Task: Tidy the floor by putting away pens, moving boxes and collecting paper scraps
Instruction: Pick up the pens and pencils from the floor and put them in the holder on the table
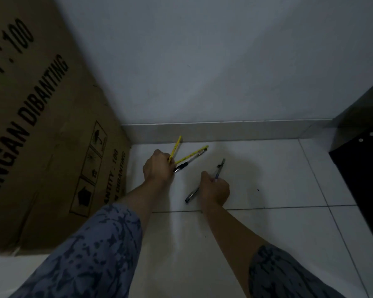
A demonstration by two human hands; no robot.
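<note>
Your left hand (157,166) is curled round a small bunch of pens: two yellow pens (191,155) fan out from the fist toward the far wall, and a clear pen with a black grip (190,160) lies along the lower yellow one. The bunch is held just above the white tiled floor (267,179), near the skirting (235,131) at the foot of the wall.

Your right hand (215,190) is near it, a little nearer to you and to the right, closed round more pens. A bluish clear pen (219,168) sticks out of the fist on the far side, and a dark pen end (191,195) sticks out on the near left side, low over the tiles.

A big cardboard box (41,136) with black print stands on the left, close beside your left hand. A dark cabinet (362,160) stands at the right edge. Both your sleeves (91,254) are patterned blue-grey.
</note>
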